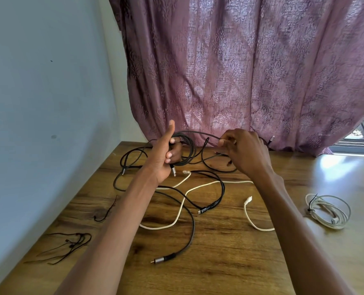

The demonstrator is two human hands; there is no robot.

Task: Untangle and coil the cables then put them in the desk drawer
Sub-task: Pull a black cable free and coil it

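Above the back of the wooden desk point(230, 258), my left hand point(166, 154) holds a partly wound coil of black cable point(188, 150), fingers curled through the loops and thumb pointing up. My right hand point(244, 152) pinches the free run of the same black cable and holds it level with the coil. A second black cable point(192, 226) with a metal plug and a loose white cable point(180, 216) lie crossed over each other on the desk below my hands. No drawer is in view.
A tied coil of white cable point(328, 210) lies at the right of the desk. Thin black ties point(70, 244) lie at the left near the pale wall point(38, 103). A purple curtain point(240, 71) hangs behind the desk.
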